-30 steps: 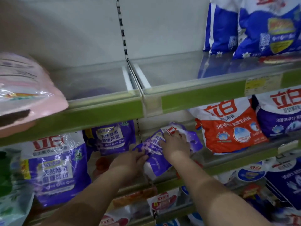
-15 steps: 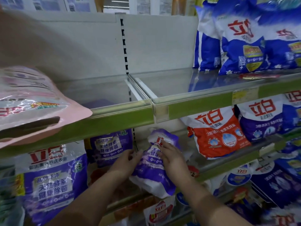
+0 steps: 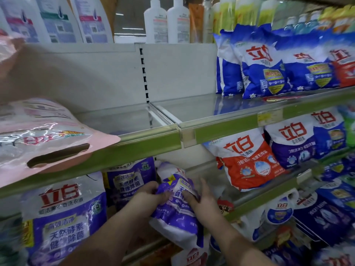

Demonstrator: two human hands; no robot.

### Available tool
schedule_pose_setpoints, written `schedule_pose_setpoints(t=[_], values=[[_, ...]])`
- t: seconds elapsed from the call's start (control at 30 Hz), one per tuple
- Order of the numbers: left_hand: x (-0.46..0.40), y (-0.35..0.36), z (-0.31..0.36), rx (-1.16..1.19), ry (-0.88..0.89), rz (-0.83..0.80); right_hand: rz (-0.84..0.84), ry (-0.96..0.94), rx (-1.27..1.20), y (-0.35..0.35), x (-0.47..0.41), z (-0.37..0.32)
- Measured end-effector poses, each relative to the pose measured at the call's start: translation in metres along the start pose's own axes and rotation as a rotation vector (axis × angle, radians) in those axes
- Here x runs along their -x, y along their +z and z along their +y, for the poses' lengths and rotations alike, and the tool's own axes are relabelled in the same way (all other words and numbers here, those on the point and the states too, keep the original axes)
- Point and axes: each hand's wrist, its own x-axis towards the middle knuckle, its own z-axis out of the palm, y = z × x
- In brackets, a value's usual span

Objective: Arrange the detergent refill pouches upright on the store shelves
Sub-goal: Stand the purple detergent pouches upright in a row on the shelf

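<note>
We reach both forearms up under the green-edged shelf (image 3: 134, 148). Our left hand (image 3: 148, 194) and right hand (image 3: 201, 198), fingers curled, grip the soft purple-and-white detergent refill pouch (image 3: 176, 217), tilted just below that shelf.

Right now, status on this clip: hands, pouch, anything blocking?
Left hand and right hand both grip the purple pouch. Pouch near upright, bottom at the shelf's front edge. Another purple pouch stands close behind-left; nothing visibly blocking.
</note>
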Motion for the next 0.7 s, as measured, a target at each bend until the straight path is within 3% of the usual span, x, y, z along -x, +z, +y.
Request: schedule_pose_setpoints(t=[0.13,0.27,0.37,0.53,0.7], values=[[0.009,-0.001,0.003,0.044,0.055,-0.024,-0.038,0.222,-0.232,-0.001,0.002,-0.004],[0.019,-0.01,-0.001,0.185,0.037,-0.069,0.03,0.44,-0.524,-0.002,-0.002,-0.014],[0.028,-0.017,-0.002,0.256,0.025,-0.112,-0.05,0.548,-0.605,-0.003,-0.006,-0.014],[0.03,-0.035,-0.012,0.233,0.068,-0.082,-0.095,0.499,-0.751,0.003,-0.005,-0.022],[0.032,-0.054,-0.018,0.199,0.125,0.001,-0.118,0.296,-0.891,0.018,-0.007,-0.045]])
